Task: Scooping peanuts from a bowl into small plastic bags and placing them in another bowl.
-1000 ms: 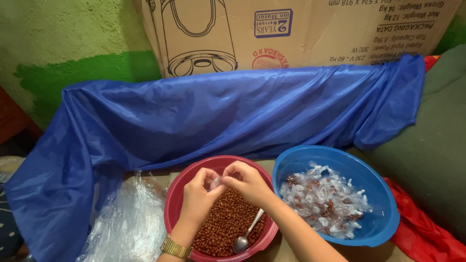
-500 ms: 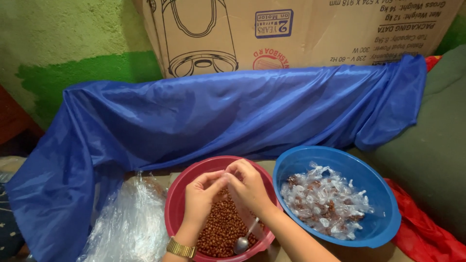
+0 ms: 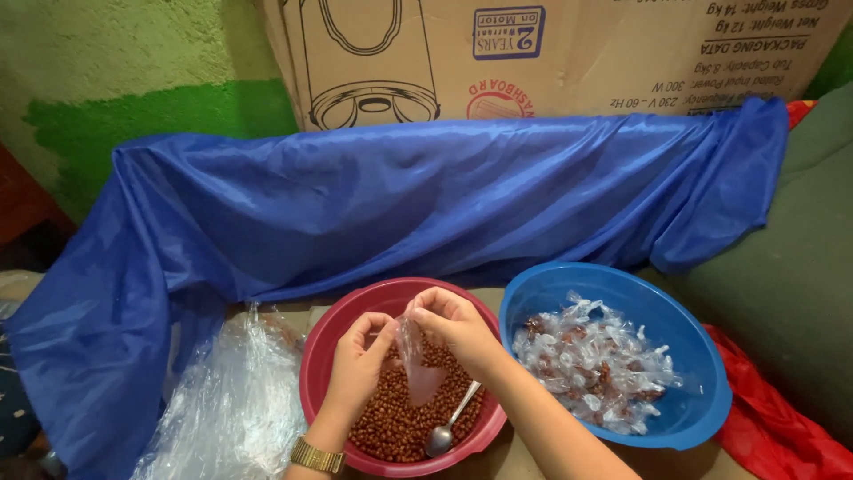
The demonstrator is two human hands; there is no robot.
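- The left hand [image 3: 360,360] and the right hand [image 3: 458,324] meet over the red bowl [image 3: 313,373], near its far rim.
- Between them hangs a small clear bag [image 3: 416,364], its mouth pinched at the top and its body drooping down towards the peanuts [image 3: 400,427].
- The right grip is closed on the bag's upper edge, thumb and fingertips pressed together on the film.
- The left grip is curled in beside the bag, fingers bent toward the same edge; it seems to pinch the film too, though the fold of the fingers hides the contact.
- The bag looks empty or nearly so; the film is too thin and glossy to be sure.
- The red bowl is filled with the brown peanuts, and a metal spoon [image 3: 449,425] lies in them on the near right side, bowl end down, handle pointing up towards the right wrist.
- A gold watch [image 3: 317,457] sits on the left wrist at the lower edge of the view.
- Just right of the red bowl, touching or almost touching it, stands a blue bowl [image 3: 702,356] holding a heap of tied packets [image 3: 591,360], clear film around brown contents.
- Left of the red bowl lies a loose pile of clear plastic [image 3: 231,400].
- A blue sheet [image 3: 426,204] is draped behind both bowls and falls down the left side.
- A cardboard box [image 3: 551,53] stands behind the sheet against a green wall [image 3: 133,89].
- A red cloth [image 3: 782,427] shows at the lower right.
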